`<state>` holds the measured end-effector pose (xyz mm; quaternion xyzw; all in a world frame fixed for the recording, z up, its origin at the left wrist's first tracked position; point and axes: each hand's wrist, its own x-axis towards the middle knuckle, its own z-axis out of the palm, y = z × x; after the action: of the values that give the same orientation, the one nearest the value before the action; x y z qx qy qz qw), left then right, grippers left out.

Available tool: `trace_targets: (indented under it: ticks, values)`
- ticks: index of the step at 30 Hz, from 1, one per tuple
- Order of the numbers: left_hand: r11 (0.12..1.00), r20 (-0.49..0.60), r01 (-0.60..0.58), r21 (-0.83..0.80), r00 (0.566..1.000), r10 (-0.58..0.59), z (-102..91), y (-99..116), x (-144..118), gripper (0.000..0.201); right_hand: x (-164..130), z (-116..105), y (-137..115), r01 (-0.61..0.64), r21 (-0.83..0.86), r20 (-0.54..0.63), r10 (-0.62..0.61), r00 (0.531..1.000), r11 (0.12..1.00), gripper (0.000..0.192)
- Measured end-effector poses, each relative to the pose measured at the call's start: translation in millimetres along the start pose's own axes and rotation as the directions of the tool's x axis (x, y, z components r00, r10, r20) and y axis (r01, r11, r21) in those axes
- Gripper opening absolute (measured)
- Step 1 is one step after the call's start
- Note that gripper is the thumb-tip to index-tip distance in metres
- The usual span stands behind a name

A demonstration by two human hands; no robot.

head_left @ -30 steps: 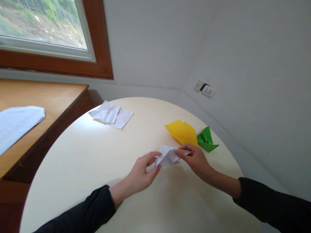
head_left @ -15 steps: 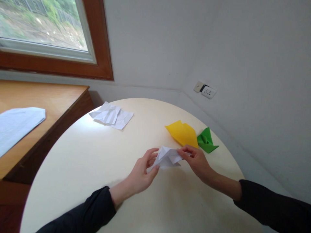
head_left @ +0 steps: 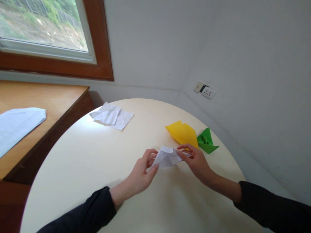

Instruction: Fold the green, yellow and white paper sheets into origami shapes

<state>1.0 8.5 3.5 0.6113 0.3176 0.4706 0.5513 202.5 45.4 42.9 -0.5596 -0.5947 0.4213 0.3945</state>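
Four paper pieces lie in reach on the round tabletop (head_left: 80, 168), plus one printed sheet (head_left: 17, 124) far left on the wooden desk (head_left: 55, 97). On the tabletop, from the left: one crumpled white sheet (head_left: 111, 115) near the far edge, one folded white paper (head_left: 167, 156) held between both hands, one yellow folded piece (head_left: 182, 133), and one green folded piece (head_left: 206, 141) just beside the yellow one.

The left hand (head_left: 141, 173) reaches in from the lower left, wrist low, thumb and fingers pinched on the white paper's left corner. The right hand (head_left: 196, 160) comes from the lower right, fingertips clamped on the paper's right end, lifting it slightly above the tabletop, close in front of the yellow piece.
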Motion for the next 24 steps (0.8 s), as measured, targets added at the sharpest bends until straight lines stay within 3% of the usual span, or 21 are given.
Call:
trace_targets:
  ticks: [17,24]
  values:
    - [0.981,-0.049,0.092,0.173,0.995,-0.085,-3.2,3,1,0.021,2,1,-12,-0.020,0.037,-0.013,0.021,1.000,0.999,0.040]
    - [0.963,-0.126,0.149,0.225,0.984,-0.123,-3.4,3,2,0.020,3,3,-13,-0.041,0.095,-0.014,0.043,0.999,0.995,0.038]
